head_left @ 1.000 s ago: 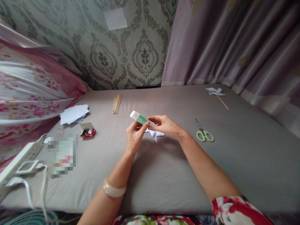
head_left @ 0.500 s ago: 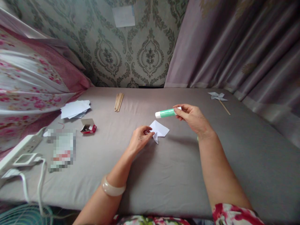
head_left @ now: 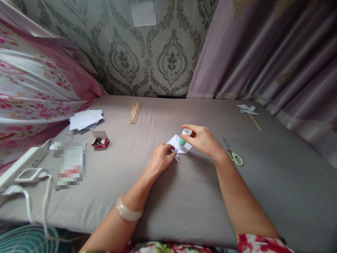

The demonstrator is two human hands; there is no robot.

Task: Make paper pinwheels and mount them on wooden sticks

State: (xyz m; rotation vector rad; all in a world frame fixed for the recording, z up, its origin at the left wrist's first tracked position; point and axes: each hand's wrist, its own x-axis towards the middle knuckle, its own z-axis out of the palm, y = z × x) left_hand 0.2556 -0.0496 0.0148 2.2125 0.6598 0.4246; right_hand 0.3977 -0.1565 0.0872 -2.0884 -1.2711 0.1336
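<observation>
A cut and partly folded white paper (head_left: 186,149) lies on the grey cloth in front of me. My left hand (head_left: 163,156) pinches the paper's left side, where a narrow pointed flap hangs toward me. In my right hand (head_left: 201,138) is a green and white glue stick (head_left: 182,141), tilted nearly upright with its white base up and its lower end at the paper. Whether that end is capped I cannot make out. Scissors with light green handles (head_left: 237,159) lie just right of my right forearm.
A paper pinwheel on a stick (head_left: 248,109) lies at the back right. Thin wooden sticks (head_left: 135,113), stacked white paper (head_left: 86,119) and an open red box (head_left: 100,140) are to the left. Nearer left are a power strip (head_left: 28,161), cables and a blurred packet (head_left: 72,165).
My right hand has lowered the glue stick from a level hold above the paper and turned it steeply down onto it. The scissors have come into sight. My left hand keeps its hold.
</observation>
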